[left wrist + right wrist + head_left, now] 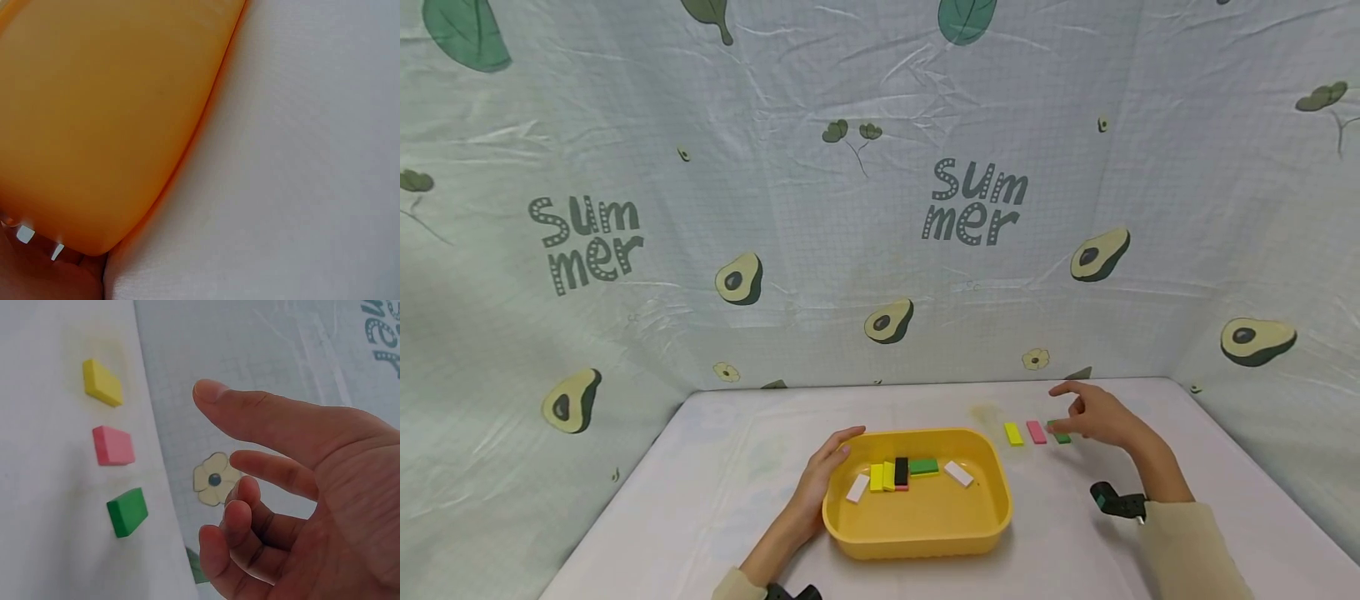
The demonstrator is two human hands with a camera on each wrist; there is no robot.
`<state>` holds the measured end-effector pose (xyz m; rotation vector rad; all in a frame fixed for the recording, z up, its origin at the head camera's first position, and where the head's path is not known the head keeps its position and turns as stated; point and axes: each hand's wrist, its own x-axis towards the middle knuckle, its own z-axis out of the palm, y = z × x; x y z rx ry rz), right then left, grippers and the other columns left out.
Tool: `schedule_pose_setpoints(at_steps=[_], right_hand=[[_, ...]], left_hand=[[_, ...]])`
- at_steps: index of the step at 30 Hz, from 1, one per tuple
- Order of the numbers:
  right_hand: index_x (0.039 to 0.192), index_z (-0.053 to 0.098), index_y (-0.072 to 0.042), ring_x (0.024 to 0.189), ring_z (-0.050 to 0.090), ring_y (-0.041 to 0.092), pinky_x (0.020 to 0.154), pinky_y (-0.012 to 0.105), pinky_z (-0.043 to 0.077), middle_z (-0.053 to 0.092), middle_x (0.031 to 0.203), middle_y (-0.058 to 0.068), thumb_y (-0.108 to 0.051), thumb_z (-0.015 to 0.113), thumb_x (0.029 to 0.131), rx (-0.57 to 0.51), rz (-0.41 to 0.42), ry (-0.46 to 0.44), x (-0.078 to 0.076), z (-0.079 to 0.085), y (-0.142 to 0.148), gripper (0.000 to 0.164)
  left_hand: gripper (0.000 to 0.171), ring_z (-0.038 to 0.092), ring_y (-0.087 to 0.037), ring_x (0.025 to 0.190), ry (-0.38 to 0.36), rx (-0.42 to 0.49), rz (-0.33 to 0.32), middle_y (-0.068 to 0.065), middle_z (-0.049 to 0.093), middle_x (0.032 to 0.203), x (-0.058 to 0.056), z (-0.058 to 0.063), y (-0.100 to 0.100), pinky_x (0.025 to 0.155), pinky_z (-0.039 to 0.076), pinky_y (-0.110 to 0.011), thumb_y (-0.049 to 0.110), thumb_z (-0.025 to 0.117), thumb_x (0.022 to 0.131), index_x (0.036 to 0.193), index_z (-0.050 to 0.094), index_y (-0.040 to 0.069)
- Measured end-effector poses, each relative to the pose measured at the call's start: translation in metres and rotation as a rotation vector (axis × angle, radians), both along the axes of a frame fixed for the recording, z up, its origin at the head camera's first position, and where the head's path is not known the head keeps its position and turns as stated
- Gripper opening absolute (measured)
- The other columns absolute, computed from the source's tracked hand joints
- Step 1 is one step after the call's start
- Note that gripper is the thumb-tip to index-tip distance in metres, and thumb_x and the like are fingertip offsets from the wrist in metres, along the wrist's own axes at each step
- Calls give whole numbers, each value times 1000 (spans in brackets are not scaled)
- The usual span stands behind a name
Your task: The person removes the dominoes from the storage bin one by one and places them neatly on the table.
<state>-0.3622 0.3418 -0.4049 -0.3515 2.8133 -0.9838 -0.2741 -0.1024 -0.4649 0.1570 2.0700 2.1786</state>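
A yellow plastic basin [917, 537] sits on the table, and my left hand [815, 483] grips its left side, thumb at the rim and fingers along the outer wall. The left wrist view shows mostly the basin wall [112, 112], with part of the hand at the lower left. Beyond the basin's right side lie a yellow block [102, 383], a pink block [114, 447] and a green block [129, 512] in a row. My right hand [1101, 414] hovers by the green block, holding nothing; its thumb and index finger are spread, the other fingers loosely bent.
Inside the basin lie several small blocks: a white block [857, 488] on the left, yellow ones [877, 477], a black one [901, 471], a green one [923, 466] and another white one [958, 474]. A printed cloth backdrop [880, 208] rises behind the table.
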Motion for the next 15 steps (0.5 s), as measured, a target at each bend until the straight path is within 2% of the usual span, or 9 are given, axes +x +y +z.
schedule_pose_setpoints(at_steps=[8, 15], right_hand=[[141, 54, -1, 73, 51, 20, 62, 30, 46, 52, 82, 5, -32, 83, 87, 0, 2, 38, 5, 14, -13, 69], [138, 56, 0, 72, 48, 20, 60, 29, 42, 52, 80, 5, -32, 82, 88, -19, 47, 86, 12, 26, -25, 65]], left_hand=[[54, 50, -29, 140, 2, -2, 0, -15, 46, 158, 0, 0, 0, 114, 43, -32, 33, 42, 110, 156, 41, 5], [53, 51, -28, 138, 3, -12, 7, -15, 48, 156, 0, 0, -1, 115, 43, -34, 34, 42, 109, 155, 43, 7]])
